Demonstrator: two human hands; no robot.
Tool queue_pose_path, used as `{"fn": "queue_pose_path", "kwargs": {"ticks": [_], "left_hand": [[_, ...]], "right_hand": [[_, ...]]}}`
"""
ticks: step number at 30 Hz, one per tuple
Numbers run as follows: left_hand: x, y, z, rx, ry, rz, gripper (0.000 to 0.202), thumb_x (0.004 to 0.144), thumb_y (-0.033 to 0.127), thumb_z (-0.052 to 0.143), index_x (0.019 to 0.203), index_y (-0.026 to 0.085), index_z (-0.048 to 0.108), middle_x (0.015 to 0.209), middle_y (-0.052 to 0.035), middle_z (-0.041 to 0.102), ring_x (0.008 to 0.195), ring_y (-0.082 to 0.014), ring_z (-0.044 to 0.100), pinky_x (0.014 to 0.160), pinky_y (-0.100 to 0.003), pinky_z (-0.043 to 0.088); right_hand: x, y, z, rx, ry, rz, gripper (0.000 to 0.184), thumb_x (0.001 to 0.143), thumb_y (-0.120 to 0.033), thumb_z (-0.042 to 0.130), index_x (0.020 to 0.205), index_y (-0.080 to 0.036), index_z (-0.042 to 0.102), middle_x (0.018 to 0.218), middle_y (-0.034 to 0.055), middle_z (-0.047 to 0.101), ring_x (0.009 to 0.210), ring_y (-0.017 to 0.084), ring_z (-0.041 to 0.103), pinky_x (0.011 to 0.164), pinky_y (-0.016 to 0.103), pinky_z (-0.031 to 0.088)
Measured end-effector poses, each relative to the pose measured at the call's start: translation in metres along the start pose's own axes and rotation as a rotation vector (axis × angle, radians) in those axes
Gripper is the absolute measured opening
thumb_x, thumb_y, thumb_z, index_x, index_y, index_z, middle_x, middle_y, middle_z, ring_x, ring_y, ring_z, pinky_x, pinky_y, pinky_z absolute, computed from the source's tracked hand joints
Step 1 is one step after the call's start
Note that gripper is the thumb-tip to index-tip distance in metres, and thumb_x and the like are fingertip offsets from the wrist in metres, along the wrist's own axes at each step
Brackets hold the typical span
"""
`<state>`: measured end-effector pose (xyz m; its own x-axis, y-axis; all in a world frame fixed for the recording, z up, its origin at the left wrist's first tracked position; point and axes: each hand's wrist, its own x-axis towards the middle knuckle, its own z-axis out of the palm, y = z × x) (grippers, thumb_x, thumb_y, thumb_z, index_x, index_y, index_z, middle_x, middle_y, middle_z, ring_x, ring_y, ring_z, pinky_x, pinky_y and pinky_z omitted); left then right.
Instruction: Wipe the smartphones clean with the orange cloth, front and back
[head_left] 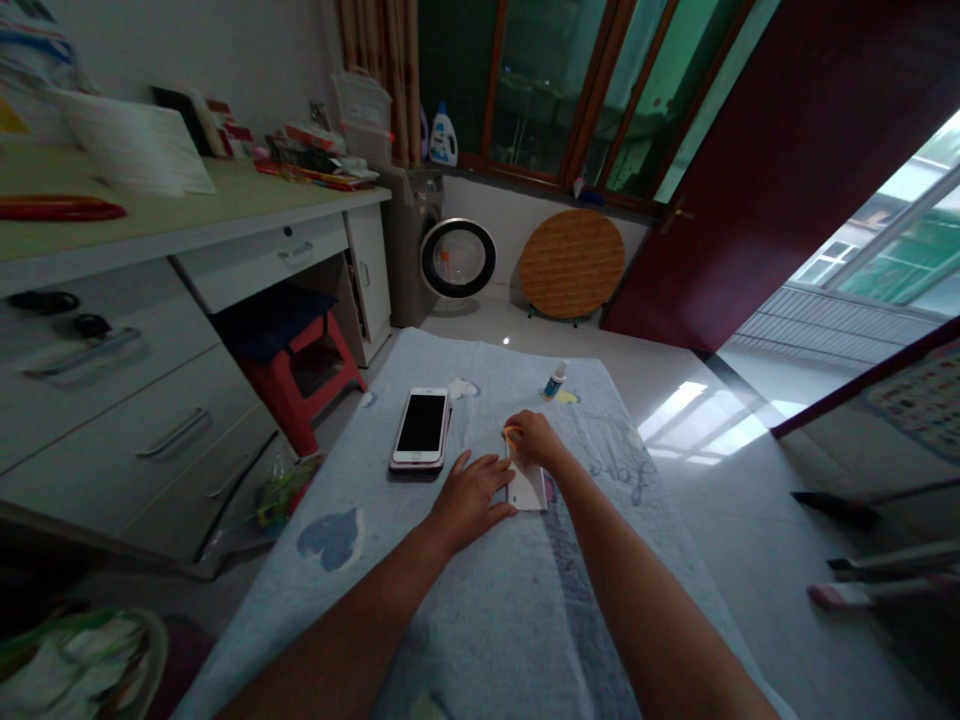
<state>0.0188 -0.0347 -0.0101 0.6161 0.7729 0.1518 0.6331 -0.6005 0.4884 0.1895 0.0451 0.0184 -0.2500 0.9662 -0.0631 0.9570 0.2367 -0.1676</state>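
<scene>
A flat white rectangular object (527, 490) with a small dark mark near its lower end lies on the blue patterned cloth (487, 580). My left hand (471, 500) rests at its left edge, fingers stretched out and apart. Over its far end, my right hand (534, 437) is closed, pinching a small orange-yellow piece (511, 430) whose material I cannot make out. A white-framed phone (421, 428) with a dark screen lies face up left of my hands. Beyond my right hand stands a small spray bottle (556, 380) with a blue label.
Left of the covered surface are a white desk (277, 225) with drawers and a red stool (311, 370). Farther back stand a washing machine with its round door (459, 258) open and a round wooden tabletop (574, 262). A dark red door (739, 160) is on the right.
</scene>
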Motion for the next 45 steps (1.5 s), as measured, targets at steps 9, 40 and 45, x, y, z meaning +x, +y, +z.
{"fn": "queue_pose_path", "kwargs": {"ticks": [9, 40, 45], "left_hand": [[-0.002, -0.001, 0.007, -0.058, 0.180, -0.036, 0.086, 0.074, 0.035, 0.073, 0.142, 0.022, 0.022, 0.142, -0.0143, 0.043, 0.132, -0.0284, 0.040, 0.111, -0.053, 0.024], [-0.002, -0.002, 0.006, 0.036, 0.013, -0.022, 0.066, 0.081, 0.038, 0.066, 0.139, 0.029, 0.037, 0.146, -0.0054, 0.043, 0.138, -0.0294, 0.030, 0.113, -0.056, 0.013], [-0.002, -0.004, 0.006, 0.041, -0.006, -0.020, 0.057, 0.082, 0.042, 0.064, 0.135, 0.031, 0.045, 0.147, -0.0044, 0.043, 0.138, -0.0299, 0.030, 0.112, -0.058, 0.013]], "right_hand": [[-0.027, -0.014, 0.020, 0.012, 0.208, -0.061, 0.025, 0.094, -0.026, 0.047, 0.098, -0.023, 0.071, 0.107, 0.0074, 0.062, 0.099, 0.021, 0.048, 0.087, 0.031, 0.033], [-0.038, 0.010, 0.015, 0.074, 0.219, 0.020, 0.025, 0.091, -0.021, 0.051, 0.105, -0.022, 0.071, 0.101, 0.0077, 0.064, 0.092, 0.018, 0.052, 0.084, 0.028, 0.034], [-0.045, 0.017, 0.018, 0.112, 0.253, 0.073, 0.025, 0.090, -0.020, 0.051, 0.104, -0.022, 0.072, 0.101, 0.0076, 0.063, 0.091, 0.018, 0.052, 0.084, 0.028, 0.035]]}}
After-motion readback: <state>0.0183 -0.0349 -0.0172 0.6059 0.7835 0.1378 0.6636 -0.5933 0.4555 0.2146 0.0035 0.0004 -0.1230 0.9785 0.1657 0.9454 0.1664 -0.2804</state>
